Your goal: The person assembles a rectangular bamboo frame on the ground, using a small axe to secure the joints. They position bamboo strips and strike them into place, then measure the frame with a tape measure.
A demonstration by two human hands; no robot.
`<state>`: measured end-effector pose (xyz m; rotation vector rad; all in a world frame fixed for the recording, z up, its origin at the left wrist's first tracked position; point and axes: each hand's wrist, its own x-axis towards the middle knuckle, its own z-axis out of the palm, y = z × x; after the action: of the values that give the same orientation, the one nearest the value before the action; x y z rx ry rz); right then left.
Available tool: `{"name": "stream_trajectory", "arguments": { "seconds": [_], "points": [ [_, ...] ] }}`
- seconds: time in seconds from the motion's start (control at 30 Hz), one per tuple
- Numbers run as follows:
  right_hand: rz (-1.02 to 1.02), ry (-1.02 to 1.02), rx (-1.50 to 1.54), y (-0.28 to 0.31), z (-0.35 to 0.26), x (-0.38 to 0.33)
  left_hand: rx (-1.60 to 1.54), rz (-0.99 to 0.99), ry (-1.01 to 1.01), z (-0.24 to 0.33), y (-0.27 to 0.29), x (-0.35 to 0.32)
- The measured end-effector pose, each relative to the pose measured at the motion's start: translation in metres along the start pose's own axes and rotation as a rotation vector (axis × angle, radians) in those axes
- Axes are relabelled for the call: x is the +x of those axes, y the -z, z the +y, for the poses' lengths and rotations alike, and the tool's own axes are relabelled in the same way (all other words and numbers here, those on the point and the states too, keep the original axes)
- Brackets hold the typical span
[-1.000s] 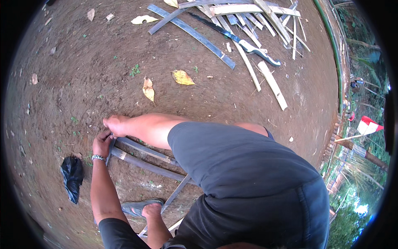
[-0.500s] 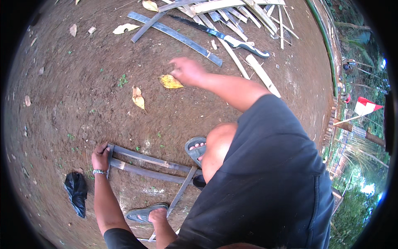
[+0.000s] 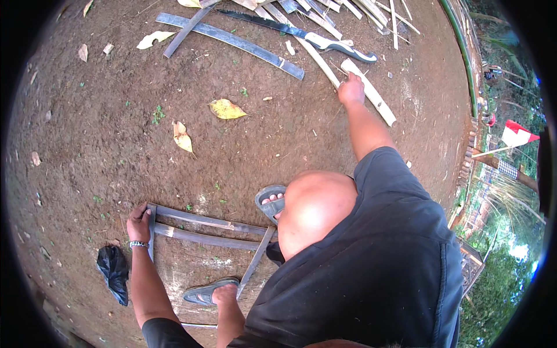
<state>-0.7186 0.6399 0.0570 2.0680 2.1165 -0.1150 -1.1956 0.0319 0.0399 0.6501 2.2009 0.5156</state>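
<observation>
My left hand (image 3: 138,223) is closed on the corner where a short grey bamboo slat (image 3: 151,232) crosses the ends of two long bamboo slats (image 3: 203,218). These slats lie on the soil, with another slat (image 3: 255,264) across their other end near my feet. Out to the right, my right hand (image 3: 351,91) is open, its fingers at the near edge of a pale split bamboo piece (image 3: 374,98). Whether the fingertips grip it is hard to see. Just beyond lies a saw or long blade (image 3: 261,21) with a white and black handle (image 3: 331,43).
More split bamboo (image 3: 348,11) is heaped at the far side. A grey strip (image 3: 243,46) lies nearer, under a shorter one. Yellow leaves (image 3: 227,109) dot the soil. A black plastic bag (image 3: 112,272) rests beside my left forearm. My sandalled feet (image 3: 212,291) straddle the slats.
My right hand has swung right, from above the yellow leaf to the pale bamboo piece. My left hand stays on the slat corner. The view has shifted slightly.
</observation>
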Motion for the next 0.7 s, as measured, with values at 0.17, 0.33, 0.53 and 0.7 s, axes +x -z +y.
{"name": "stream_trajectory", "arguments": {
  "seconds": [0.17,0.33,0.53,0.7],
  "points": [
    [-0.135,-0.029,-0.112,-0.013,-0.01,0.065,0.246,0.06,0.029,-0.031,0.009,-0.02],
    [-0.231,0.083,-0.332,-0.042,0.061,0.111,0.249,-0.008,-0.012,0.014,0.009,0.0],
    [-0.031,0.205,-0.369,-0.005,0.011,0.035,0.23,-0.012,0.048,0.015,0.018,-0.029],
    [-0.071,0.209,-0.367,0.007,0.06,0.044,0.16,0.005,0.014,0.01,0.003,-0.019]
  ]
}}
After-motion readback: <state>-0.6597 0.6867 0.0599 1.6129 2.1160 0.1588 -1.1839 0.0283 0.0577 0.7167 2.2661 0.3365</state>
